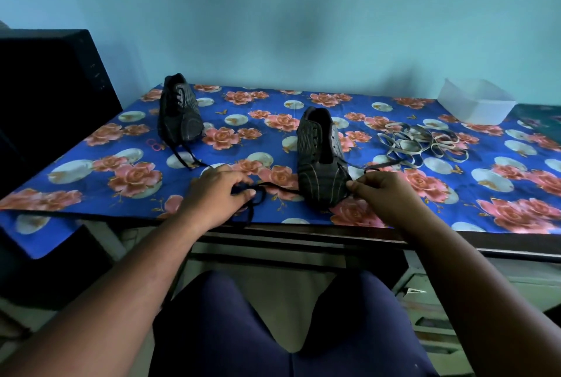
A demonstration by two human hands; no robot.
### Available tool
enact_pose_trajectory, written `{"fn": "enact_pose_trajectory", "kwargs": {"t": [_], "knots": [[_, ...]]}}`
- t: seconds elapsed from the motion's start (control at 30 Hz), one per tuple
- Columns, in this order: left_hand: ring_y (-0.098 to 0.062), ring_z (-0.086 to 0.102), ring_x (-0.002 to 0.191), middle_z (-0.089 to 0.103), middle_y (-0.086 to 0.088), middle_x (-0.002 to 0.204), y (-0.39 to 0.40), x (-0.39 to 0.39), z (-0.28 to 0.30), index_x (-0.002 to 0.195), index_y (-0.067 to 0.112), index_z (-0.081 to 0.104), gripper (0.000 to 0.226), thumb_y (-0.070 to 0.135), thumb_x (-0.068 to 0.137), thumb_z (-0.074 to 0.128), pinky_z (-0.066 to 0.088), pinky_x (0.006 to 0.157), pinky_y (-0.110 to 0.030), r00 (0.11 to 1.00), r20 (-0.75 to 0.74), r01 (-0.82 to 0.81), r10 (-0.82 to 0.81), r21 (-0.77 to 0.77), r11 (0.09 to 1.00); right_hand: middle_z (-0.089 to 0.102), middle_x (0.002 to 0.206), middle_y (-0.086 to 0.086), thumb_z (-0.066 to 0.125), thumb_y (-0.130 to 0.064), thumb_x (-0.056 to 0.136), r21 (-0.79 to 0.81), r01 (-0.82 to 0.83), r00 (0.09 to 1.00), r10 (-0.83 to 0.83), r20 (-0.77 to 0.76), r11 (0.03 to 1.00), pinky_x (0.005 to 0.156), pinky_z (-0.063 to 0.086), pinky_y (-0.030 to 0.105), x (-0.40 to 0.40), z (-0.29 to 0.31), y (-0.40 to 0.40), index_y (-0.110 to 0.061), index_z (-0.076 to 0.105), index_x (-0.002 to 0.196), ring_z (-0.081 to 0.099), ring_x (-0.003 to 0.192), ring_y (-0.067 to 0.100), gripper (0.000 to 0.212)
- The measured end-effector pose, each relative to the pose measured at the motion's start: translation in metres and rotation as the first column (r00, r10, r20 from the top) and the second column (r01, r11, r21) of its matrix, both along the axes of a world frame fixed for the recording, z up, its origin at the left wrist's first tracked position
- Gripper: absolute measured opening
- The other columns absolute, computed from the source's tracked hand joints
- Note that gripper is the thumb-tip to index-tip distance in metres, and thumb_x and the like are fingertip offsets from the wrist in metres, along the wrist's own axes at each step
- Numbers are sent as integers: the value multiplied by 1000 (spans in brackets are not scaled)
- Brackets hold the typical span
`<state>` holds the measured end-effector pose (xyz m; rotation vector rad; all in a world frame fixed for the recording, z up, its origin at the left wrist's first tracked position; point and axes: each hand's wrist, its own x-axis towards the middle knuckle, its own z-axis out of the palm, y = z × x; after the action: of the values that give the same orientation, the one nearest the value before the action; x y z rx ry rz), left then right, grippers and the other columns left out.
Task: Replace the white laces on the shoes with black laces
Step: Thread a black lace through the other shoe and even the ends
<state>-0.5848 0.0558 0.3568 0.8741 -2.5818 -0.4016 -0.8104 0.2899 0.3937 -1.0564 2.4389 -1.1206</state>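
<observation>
A table covered by a blue floral cloth is seen against a blue wall. Toward the far left corner a dark striped shoe is set, already threaded with a black lace whose ends trail toward the near edge. A second dark shoe is placed near the middle of the near edge, toe toward the person. At the far right corner a translucent plastic container is found, and between it and the second shoe the removed white laces are heaped in a loose tangle. The left hand is curled at the near edge, one end of the black lace being pinched in its fingers. The right hand is closed beside the shoe's toe, the lace's other end apparently pinched between thumb and fingertips.
</observation>
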Motion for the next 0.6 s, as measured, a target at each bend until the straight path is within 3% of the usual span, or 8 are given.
{"fn": "enact_pose_trajectory", "kwargs": {"t": [0.07,0.17,0.33,0.43,0.6], "knots": [[-18,61,101,62,13,98,0,0,2,98,38,73,11,44,89,73,51,85,-41,1000,-10,10,-10,24,1000,71,73,9,65,-28,98,-66,11,985,1,173,998,57,45,28,5,9,1,-7,73,83,56,56,9,27],[-15,64,94,67,15,92,-3,-1,5,86,36,68,7,39,91,70,53,84,-42,1000,0,12,-12,82,997,72,81,13,59,-19,100,-193,24,856,79,511,981,59,48,34,16,23,0,-2,69,91,60,71,25,21],[-17,67,79,67,10,89,-8,2,17,94,35,64,8,29,95,70,58,74,-42,996,-30,92,-87,294,951,69,82,15,53,-15,99,-169,8,872,76,484,986,56,49,32,23,30,0,-3,68,90,60,71,22,21],[-15,67,84,69,11,93,-12,7,19,100,39,68,17,26,92,75,59,78,-42,988,-8,152,-157,314,937,64,77,19,54,-13,99,-165,18,865,68,498,986,54,44,31,23,28,5,-6,65,83,58,59,24,21],[-13,72,96,76,5,103,-10,11,30,103,25,74,20,14,87,79,58,89,-35,973,-17,213,-228,426,879,61,67,11,58,-20,101,-111,-48,847,100,522,993,49,44,28,25,21,6,-8,62,88,52,48,18,18]]}}
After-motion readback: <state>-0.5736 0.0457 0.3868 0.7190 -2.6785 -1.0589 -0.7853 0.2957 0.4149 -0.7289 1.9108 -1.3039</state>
